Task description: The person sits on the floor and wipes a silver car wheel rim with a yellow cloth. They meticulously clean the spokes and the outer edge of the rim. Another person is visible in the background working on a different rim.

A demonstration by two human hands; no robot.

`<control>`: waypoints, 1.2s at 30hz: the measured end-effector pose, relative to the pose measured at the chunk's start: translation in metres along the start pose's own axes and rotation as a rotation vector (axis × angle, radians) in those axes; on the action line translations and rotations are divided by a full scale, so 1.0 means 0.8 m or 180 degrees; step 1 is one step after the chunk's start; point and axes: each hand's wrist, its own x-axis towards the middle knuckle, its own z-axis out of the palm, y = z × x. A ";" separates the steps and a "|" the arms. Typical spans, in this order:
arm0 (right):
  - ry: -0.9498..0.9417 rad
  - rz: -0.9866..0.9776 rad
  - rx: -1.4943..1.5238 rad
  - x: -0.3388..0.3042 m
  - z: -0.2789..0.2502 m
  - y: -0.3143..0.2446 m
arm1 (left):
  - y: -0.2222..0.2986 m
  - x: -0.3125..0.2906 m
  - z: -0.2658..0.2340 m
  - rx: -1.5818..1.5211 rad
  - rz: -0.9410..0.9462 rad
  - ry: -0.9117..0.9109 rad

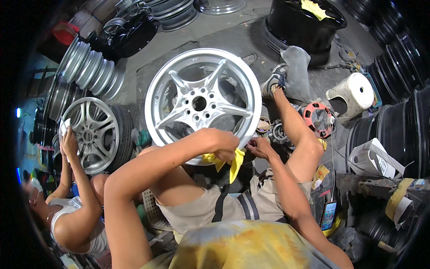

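Observation:
A silver alloy wheel rim with several spokes and a ring of bolt holes is propped up before me, over my lap. My left hand is closed around a yellow cloth at the rim's near lower edge; the cloth's ends hang below the fingers. Just to the right, the curled fingers of my right hand meet the outer edge of the same rim. The rim and the hand partly hide these fingertips. What supports the rim underneath is hidden.
At left, a person holds a white cloth against another silver wheel beside a tyre. Stacked rims stand behind. On the right are a white stool, a red-rimmed reel, a phone and black rims.

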 end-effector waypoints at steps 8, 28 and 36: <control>0.0954 0.0326 -0.0297 -0.019 -0.029 -0.038 | 0.002 -0.076 0.005 -0.0278 0.0426 0.2131; 0.0663 -0.0771 0.3758 -0.196 -0.017 -0.254 | 0.125 -0.031 0.117 -0.1270 0.0189 0.4854; 0.0167 -0.0560 0.3726 -0.207 0.009 -0.267 | 0.111 -0.061 0.146 -0.1240 -0.0559 0.4485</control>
